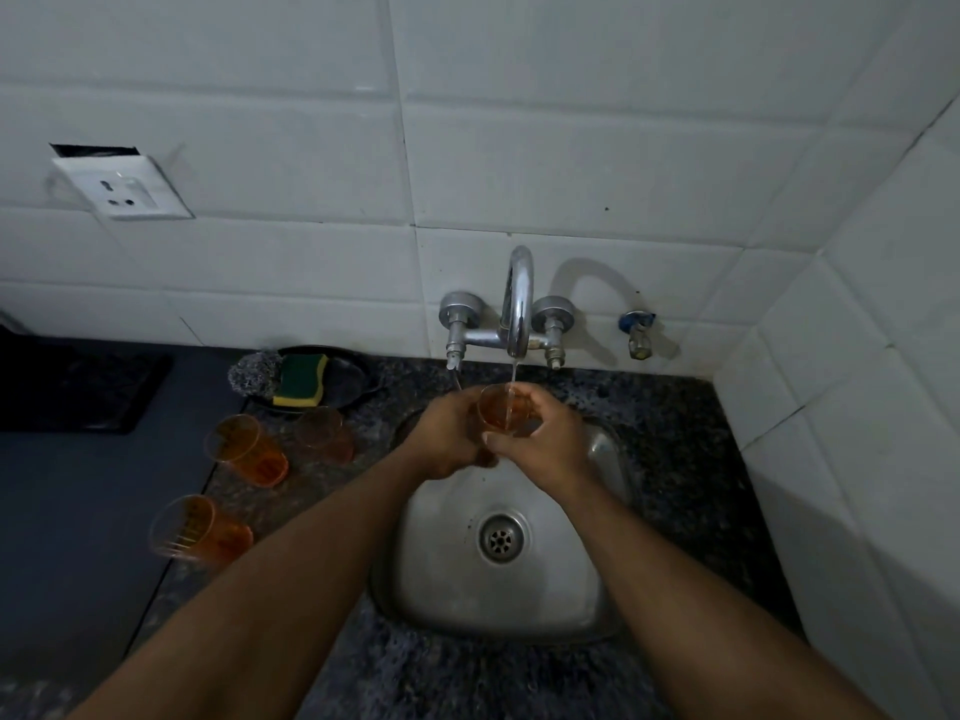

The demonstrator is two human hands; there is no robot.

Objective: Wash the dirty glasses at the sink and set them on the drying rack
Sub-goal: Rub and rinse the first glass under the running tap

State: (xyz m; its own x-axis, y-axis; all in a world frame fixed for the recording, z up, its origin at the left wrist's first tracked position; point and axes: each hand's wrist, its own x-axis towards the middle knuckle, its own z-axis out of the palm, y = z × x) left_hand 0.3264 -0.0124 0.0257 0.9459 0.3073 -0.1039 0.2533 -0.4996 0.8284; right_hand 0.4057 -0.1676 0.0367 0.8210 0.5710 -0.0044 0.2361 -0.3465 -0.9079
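An orange see-through glass (pixel 503 409) is held mouth-up under the chrome tap (pixel 518 304), and a thin stream of water runs into it. My left hand (pixel 451 439) grips its left side and my right hand (pixel 545 440) wraps its right side, both over the steel sink (pixel 597 589). Three more orange glasses stand on the counter to the left: one (pixel 247 450) near the dark mat, a paler one (pixel 324 433) beside the sink, and one (pixel 200 530) closest to me.
A black dish (pixel 348 379) behind the glasses holds a green-and-yellow sponge (pixel 301 381) and a steel scrubber (pixel 254 374). A dark mat (pixel 78 392) lies at far left. A wall socket (pixel 124 188) sits above it. White tiled wall closes in on the right.
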